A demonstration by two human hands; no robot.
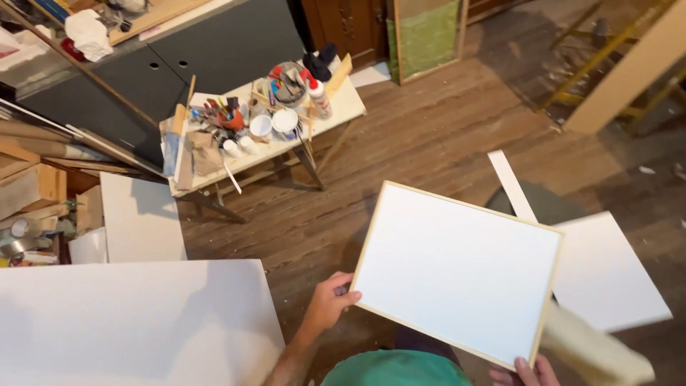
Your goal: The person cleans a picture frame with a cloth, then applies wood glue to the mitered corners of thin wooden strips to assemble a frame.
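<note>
Head view: a white sheet [128, 322] is seen at left; next, the left hand [330, 299] is clamped on a framed white panel [457, 271], whose bottom edge is pinched by the right hand [527, 372]. Held above the floor [429, 136], it is judged light, stiff, best gripped by its edges.

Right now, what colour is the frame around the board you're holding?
Pale natural wood, edging the white framed board; the head view shows it best.
</note>
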